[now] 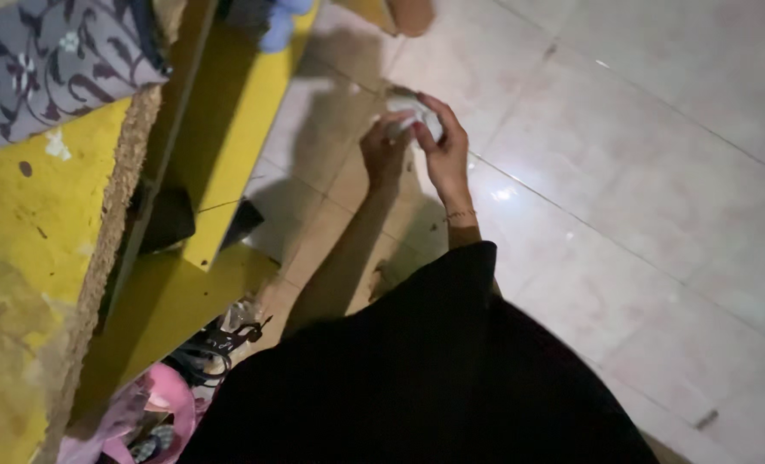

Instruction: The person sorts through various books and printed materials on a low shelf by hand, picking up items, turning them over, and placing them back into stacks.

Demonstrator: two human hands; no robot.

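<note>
Both of my hands are stretched out over the tiled floor and meet around a small pale, crumpled thing (417, 113), which looks like clear plastic or paper. My left hand (384, 150) pinches its left side with the fingertips. On its right side my right hand (443, 146) curls fingers over the top of it. What the thing is cannot be told in the dim, blurred view. A thin bracelet circles my right wrist, and a black sleeve (451, 344) covers that arm.
A yellow wooden shelf unit (219, 129) with a rough worn edge stands on the left. A patterned grey cloth (47, 60) lies on top of it. Pink fabric (163, 404) and black straps lie at its foot. Pale glossy floor tiles (657, 172) spread to the right.
</note>
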